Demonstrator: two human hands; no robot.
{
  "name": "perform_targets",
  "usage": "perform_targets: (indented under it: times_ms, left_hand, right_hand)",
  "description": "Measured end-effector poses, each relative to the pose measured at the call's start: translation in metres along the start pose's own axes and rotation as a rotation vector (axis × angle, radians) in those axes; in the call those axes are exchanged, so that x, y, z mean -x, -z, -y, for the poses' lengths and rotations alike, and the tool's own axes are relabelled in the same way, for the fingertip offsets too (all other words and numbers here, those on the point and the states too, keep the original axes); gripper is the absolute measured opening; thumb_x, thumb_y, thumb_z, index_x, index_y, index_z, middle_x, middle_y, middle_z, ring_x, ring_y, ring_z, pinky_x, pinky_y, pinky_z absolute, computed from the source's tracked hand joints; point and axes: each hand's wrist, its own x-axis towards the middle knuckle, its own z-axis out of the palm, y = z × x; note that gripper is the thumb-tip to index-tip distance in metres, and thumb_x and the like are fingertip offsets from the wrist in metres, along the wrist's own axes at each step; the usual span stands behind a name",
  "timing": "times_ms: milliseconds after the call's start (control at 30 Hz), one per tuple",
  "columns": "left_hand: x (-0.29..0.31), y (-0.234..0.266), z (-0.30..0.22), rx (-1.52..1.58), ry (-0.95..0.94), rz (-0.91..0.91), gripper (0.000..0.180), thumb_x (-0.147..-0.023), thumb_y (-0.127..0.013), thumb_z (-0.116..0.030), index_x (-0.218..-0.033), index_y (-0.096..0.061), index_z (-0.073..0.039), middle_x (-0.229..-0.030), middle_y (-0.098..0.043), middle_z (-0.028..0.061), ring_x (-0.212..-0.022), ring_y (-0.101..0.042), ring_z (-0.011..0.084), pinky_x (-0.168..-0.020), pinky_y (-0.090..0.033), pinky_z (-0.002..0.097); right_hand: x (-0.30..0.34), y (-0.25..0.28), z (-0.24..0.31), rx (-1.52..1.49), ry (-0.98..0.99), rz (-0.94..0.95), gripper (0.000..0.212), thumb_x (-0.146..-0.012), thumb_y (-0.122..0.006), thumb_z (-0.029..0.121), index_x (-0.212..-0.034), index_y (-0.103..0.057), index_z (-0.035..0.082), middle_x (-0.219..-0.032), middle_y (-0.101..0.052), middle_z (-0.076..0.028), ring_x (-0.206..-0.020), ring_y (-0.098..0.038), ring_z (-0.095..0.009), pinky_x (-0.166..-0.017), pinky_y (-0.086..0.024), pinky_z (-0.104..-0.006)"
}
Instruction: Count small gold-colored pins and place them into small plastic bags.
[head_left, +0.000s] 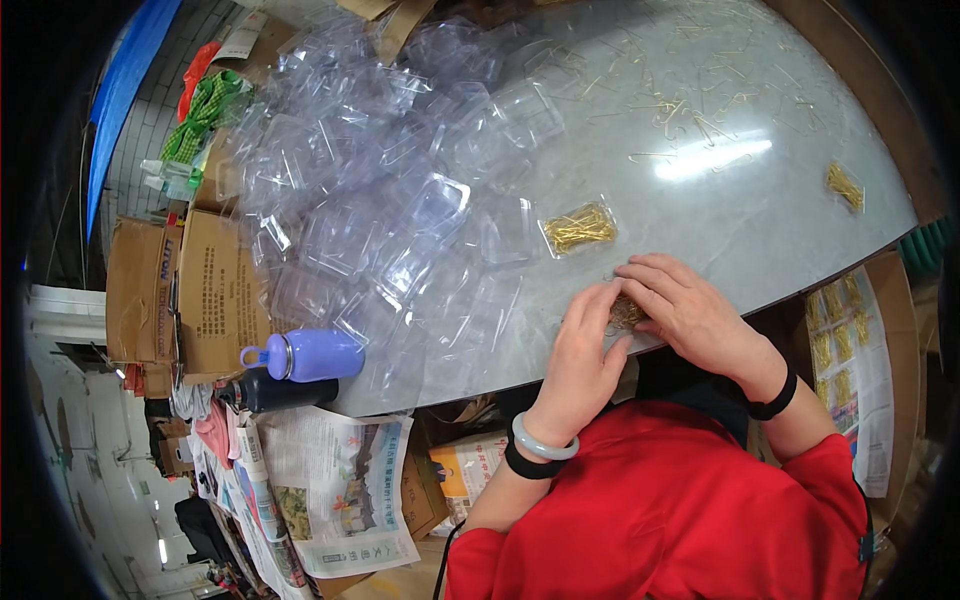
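Note:
At the table's near edge, my two hands curve inward around a small bundle of gold wire hooks [627,314]. My left hand [578,352] presses on its left side, with the thumb pointing toward the other hand. From the right, my right hand [682,308] reaches over it with bent fingers, hiding much of the bundle. Just beyond, a clear plastic tray filled with gold hooks [580,229] lies on the grey table [680,235]. Another small pile of gold hooks [845,187] sits near the right edge.
Clear plastic trays [400,230] are heaped across the table's left side. Loose hooks [700,120] lie scattered at the far right. A purple bottle [325,355] and black bottle [285,391] lie at the left edge. Below right, a carton [895,330] holds filled packs [840,345] on newspaper.

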Motion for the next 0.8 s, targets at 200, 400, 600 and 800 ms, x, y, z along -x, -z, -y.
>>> perform_targets:
  times_ms: [200, 400, 600, 800]
  left_hand:
    - [0.005, 0.007, -0.002, 0.089, 0.112, -0.034, 0.061, -0.082, -0.073, 0.001, -0.139, -0.050, 0.004, -0.135, -0.053, 0.0213, -0.114, -0.059, 0.0365, -0.097, -0.052, 0.0398]
    - [-0.005, 0.004, 0.007, -0.226, -0.046, -0.062, 0.061, -0.080, -0.076, -0.001, -0.136, -0.053, 0.003, -0.129, -0.056, 0.0208, -0.115, -0.057, 0.0384, -0.099, -0.046, 0.0442]
    - [-0.014, 0.005, 0.003, -0.003, 0.101, 0.102, 0.055, -0.080, -0.073, 0.004, -0.133, -0.056, 0.003, -0.127, -0.056, 0.0195, -0.108, -0.061, 0.0322, -0.089, -0.052, 0.0390]
    - [-0.002, 0.005, 0.002, 0.296, 0.164, -0.039, 0.055, -0.078, -0.075, 0.004, -0.131, -0.058, 0.001, -0.125, -0.054, 0.0175, -0.110, -0.060, 0.0327, -0.091, -0.053, 0.0379]
  right_hand:
    - [0.001, 0.004, 0.000, -0.034, 0.007, 0.012, 0.055, -0.081, -0.075, 0.014, -0.130, -0.055, -0.001, -0.134, -0.057, -0.015, -0.129, -0.052, -0.034, -0.110, -0.044, -0.0429]
    - [0.002, 0.006, -0.014, -0.150, 0.058, 0.057, 0.056, -0.081, -0.073, 0.007, -0.133, -0.054, -0.001, -0.132, -0.058, -0.017, -0.128, -0.053, -0.035, -0.109, -0.045, -0.0429]
    - [0.003, 0.007, -0.013, -0.168, 0.071, 0.037, 0.052, -0.081, -0.068, -0.001, -0.131, -0.056, -0.001, -0.131, -0.059, -0.018, -0.124, -0.056, -0.036, -0.105, -0.048, -0.0425]
    - [0.001, 0.008, -0.010, -0.163, 0.046, 0.044, 0.049, -0.082, -0.069, 0.001, -0.129, -0.056, -0.001, -0.129, -0.059, -0.017, -0.125, -0.055, -0.036, -0.104, -0.048, -0.0426]
